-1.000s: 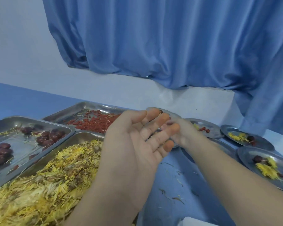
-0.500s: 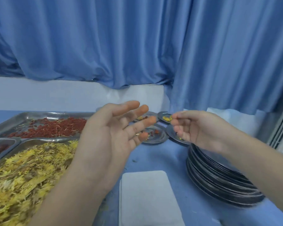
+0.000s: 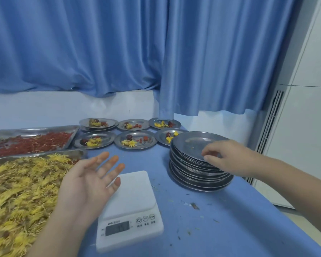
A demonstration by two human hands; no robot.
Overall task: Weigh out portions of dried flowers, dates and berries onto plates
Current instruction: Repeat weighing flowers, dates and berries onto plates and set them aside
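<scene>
left hand [image 3: 87, 184]: grip wide open, palm up, held nothing, over the white scale [image 3: 133, 197] | right hand [image 3: 224, 156]: grip pinched the rim of the top plate [image 3: 191, 143] on the plate stack [image 3: 196, 173] | six filled plates [image 3: 119, 142] sat behind, tray of yellow flowers [image 3: 81, 153] at the left of the counter [image 3: 220, 219]

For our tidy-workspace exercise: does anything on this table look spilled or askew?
Loose flower bits lie scattered on the table right of the scale. The stack of plates sits unevenly, upper plates tilted, where the right hand grips the top plate.
</scene>
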